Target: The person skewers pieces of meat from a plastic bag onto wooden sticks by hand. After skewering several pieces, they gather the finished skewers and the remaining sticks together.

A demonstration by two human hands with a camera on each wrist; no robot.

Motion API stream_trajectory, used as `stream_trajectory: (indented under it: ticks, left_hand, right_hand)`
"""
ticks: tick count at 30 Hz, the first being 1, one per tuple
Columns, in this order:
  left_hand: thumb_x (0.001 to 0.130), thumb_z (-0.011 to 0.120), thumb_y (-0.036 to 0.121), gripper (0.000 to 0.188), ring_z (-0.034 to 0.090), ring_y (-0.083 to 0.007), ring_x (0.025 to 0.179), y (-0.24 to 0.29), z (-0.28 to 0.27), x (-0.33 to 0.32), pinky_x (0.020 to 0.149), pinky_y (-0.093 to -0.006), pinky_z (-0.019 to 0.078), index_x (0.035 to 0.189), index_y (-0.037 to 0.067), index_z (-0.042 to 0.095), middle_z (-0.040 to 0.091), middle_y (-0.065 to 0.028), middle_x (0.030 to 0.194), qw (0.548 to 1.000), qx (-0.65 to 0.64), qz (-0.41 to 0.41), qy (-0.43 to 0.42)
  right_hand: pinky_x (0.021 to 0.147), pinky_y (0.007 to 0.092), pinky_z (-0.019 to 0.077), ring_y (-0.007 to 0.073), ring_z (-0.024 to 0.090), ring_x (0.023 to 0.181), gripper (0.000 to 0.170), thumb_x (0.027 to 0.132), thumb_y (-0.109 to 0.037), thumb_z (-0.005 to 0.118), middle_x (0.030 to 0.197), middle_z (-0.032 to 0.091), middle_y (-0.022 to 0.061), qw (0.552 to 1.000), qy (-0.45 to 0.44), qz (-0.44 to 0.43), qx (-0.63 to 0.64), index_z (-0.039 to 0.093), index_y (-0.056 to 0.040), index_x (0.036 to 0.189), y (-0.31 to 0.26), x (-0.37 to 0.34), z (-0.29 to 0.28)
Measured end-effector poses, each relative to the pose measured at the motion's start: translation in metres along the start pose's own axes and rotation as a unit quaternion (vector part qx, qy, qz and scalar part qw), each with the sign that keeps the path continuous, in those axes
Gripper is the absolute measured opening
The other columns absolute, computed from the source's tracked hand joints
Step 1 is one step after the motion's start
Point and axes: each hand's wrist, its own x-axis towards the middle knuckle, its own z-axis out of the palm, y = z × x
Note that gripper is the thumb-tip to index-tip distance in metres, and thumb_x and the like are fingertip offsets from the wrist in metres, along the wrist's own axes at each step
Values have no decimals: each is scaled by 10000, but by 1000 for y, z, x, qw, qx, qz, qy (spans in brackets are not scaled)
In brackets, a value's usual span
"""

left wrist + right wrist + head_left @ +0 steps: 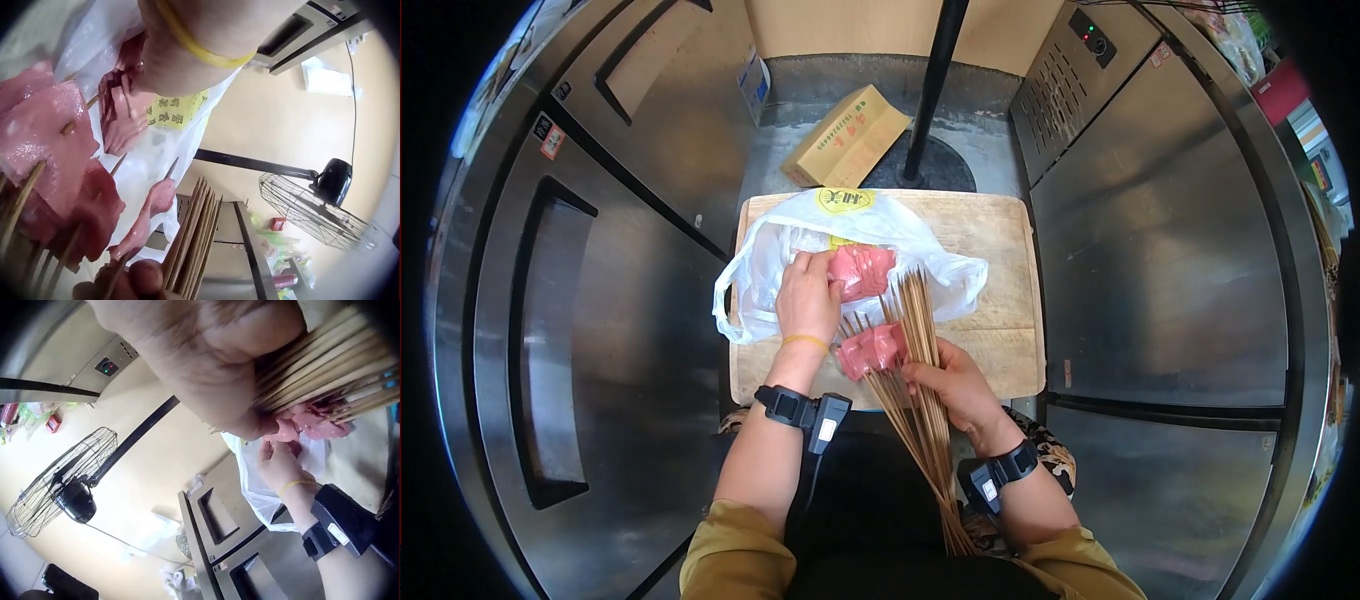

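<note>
My right hand (962, 388) grips a thick bundle of bamboo skewers (920, 330), points facing away from me. Several skewers at its left side carry thin pink meat slices (868, 352), seen close up as glossy folded meat (47, 128) in the left wrist view. One narrow slice (150, 215) hangs on a skewer right by the right fingertips. A stack of pink meat slices (864, 271) lies in an opened white plastic bag (945, 272). Over the stack's left edge, my left hand (806, 296) pinches the meat with thumb and fingers; its fingertips are partly hidden.
Under the bag lies a wooden board (1000, 290). Behind it are a cardboard box (847, 137) and a black pole (930, 95) on a round base. Steel cabinets (620, 330) stand close on the left, with another steel cabinet (1160, 250) on the right.
</note>
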Motion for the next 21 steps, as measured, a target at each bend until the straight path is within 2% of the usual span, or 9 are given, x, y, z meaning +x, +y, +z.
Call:
stream_trajectory:
  ticks: [4, 7, 10, 13, 15, 16, 17, 19, 21]
  left_hand:
    - [682, 695, 67, 407, 576, -310, 891, 1, 0, 1, 793, -381, 467, 1075, 78, 588, 575, -124, 1013, 999, 4, -29, 13]
    - [688, 704, 87, 435, 525, -307, 1035, -4, 1, 4, 871, -392, 446, 1103, 106, 575, 560, -117, 1057, 998, 27, -44, -25]
    - [694, 696, 70, 404, 538, -306, 1010, 1, -5, 4, 844, -401, 454, 1076, 106, 570, 587, -115, 1027, 999, 3, -35, -27]
    - [699, 693, 49, 346, 581, -288, 888, 9, -11, 6, 783, -354, 471, 1015, 96, 561, 613, -113, 939, 997, -47, -54, -35]
    - [740, 673, 29, 266, 587, -212, 796, 1, -8, 8, 733, -291, 465, 968, 80, 546, 616, -72, 865, 981, -173, -57, -58]
    - [761, 664, 19, 228, 590, -174, 751, -1, -6, 9, 709, -259, 462, 944, 72, 539, 617, -52, 829, 967, -236, -58, -71]
    - [785, 646, 14, 198, 572, -134, 737, -1, -6, 7, 695, -235, 451, 938, 69, 533, 602, -29, 807, 928, -352, -78, -92]
    - [833, 611, 3, 141, 537, -54, 709, 15, -18, 1, 669, -187, 430, 925, 61, 521, 571, 18, 763, 808, -563, -114, -127]
    - [864, 575, -3, 109, 506, -20, 723, 22, -17, -5, 655, -178, 425, 920, 63, 509, 551, 45, 760, 786, -585, -122, -156]
  right_hand:
    - [579, 203, 434, 74, 519, 629, 172, 811, 7, 601, 776, 559, -2, 1000, -5, 1, 3, 558, -23, 975, 0, -1, 0]
    - [581, 202, 435, 73, 520, 630, 167, 810, 5, 606, 768, 561, -4, 1000, -5, 8, 1, 564, -24, 969, 0, -1, 0]
    - [586, 205, 438, 74, 524, 633, 143, 822, -19, 601, 768, 567, -2, 1000, -9, 13, 3, 568, -27, 961, -1, -1, 1]
    - [592, 209, 442, 75, 527, 638, 122, 835, -43, 591, 775, 575, 3, 1000, -16, 16, 16, 572, -30, 955, -2, -1, 2]
    - [596, 211, 445, 76, 528, 641, 112, 842, -55, 585, 776, 578, 6, 999, -12, 18, 24, 573, -31, 950, -1, 0, 0]
    - [596, 210, 445, 75, 528, 642, 119, 840, -54, 588, 776, 580, 4, 999, -7, 17, 29, 575, -30, 956, -1, 0, 0]
    - [596, 209, 446, 75, 529, 643, 127, 838, -52, 591, 777, 581, 3, 999, -1, 15, 34, 577, -29, 962, -1, -1, 0]
    - [595, 207, 446, 71, 529, 648, 144, 835, -50, 598, 785, 585, -1, 999, 16, 16, 40, 581, -28, 976, -2, -2, 2]
    - [594, 204, 446, 64, 529, 655, 162, 833, -49, 606, 801, 589, -4, 998, 40, 21, 42, 584, -27, 992, -2, -3, 6]
